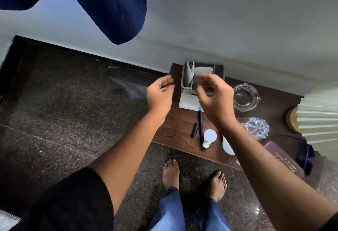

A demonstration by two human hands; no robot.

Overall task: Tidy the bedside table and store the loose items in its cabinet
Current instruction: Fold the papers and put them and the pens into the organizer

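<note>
A dark wooden bedside table [175,130] stands against the wall. At its back left sits a grey organiser [220,69] with folded white papers in it, resting on a white paper sheet [187,102]. My left hand [161,95] hovers at the table's left corner beside the organiser, fingers loosely apart and empty. My right hand [214,97] is over the organiser's front edge with curled fingers; what they hold is hidden. In front lie a black pen [200,121] with a blue tip, its cap [195,129] and a small white bulb [209,136]. My forearm partly hides a larger white bulb [227,147].
A glass ashtray [246,96] and a cut-glass piece [257,127] sit right of my hand. A pleated lamp [320,115], a maroon book [281,155] and a blue cable [307,157] fill the right end. A blue curtain [118,11] hangs top left. My bare feet [172,172] stand on dark stone floor.
</note>
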